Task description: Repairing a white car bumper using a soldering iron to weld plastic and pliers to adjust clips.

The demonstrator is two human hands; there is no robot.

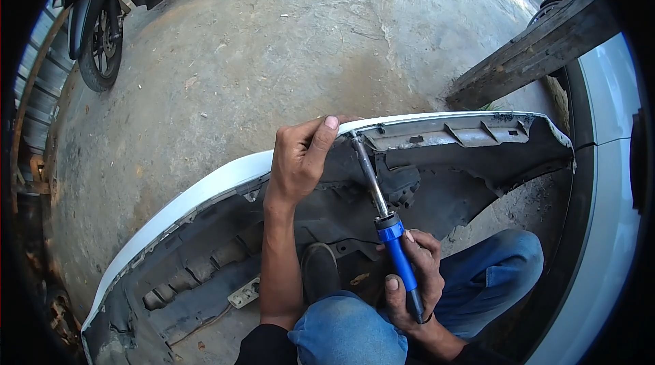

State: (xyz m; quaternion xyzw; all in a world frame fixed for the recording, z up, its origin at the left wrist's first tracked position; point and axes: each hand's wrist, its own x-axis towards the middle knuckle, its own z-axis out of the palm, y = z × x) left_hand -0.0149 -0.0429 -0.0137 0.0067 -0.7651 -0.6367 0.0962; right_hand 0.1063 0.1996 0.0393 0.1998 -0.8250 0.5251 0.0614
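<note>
**Two hands on the bumper, weld in progress at the top edge**

Both hands are busy. We are pressing our left hand [300, 160] on the upper rim of the white car bumper [205, 191], fingers curled over the edge, thumb laid along the lip, holding the panel steady. Our right hand [413, 283] is wrapped tight around the blue handle of the soldering iron [382, 211], grip fully closed on it. The metal shaft is angling up and left, and its tip is touching the bumper's inner face right beside the left thumb.

The bumper is lying inside-up on the concrete floor [307, 44], curving from lower left to upper right, with our blue-jeaned knees [348, 331] tucked against it.

Progress, as we are judging it: we are mid-repair at one spot along the rim. We cannot tell whether a crack is closed there, since the tip is hiding the seam. No finished seams are showing elsewhere on the grey inner side, so most work likely remains.

A wooden plank [525, 48] is leaning at upper right; a motorbike [102, 17] is parked upper left.
</note>
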